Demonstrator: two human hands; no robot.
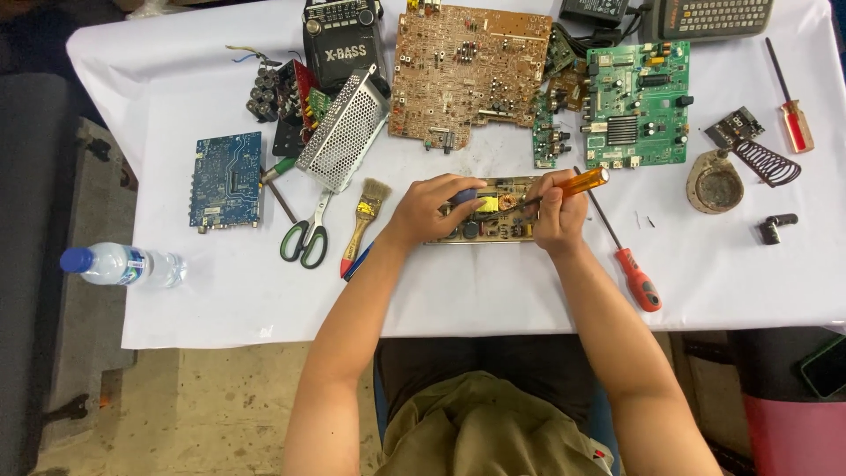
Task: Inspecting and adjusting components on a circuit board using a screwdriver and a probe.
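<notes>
Nearest, toward the front edge of the bench (pixel 493 300), covered in white cloth: left hand (pixel 432 210) clamped over the left end of a small power board (pixel 493 210), fingers curled onto its parts; right hand (pixel 557 211) wrapped around an orange-handled screwdriver (pixel 577 184), tip down on the board (exact contact point hidden by the fingers); just right of that hand, a red-handled screwdriver (pixel 627 256) lying loose; left of the board, a paintbrush (pixel 363 220), then green-handled scissors (pixel 306 234); off the left edge, a water bottle (pixel 123 264) on its side; further back on the left, a blue circuit board (pixel 226 181) and a perforated metal cover (pixel 344 130); near the far edge, a large brown circuit board (pixel 467 75) and a green circuit board (pixel 636 106); toward the right edge, a round holder (pixel 716 183) and a second red-handled screwdriver (pixel 790 101).
</notes>
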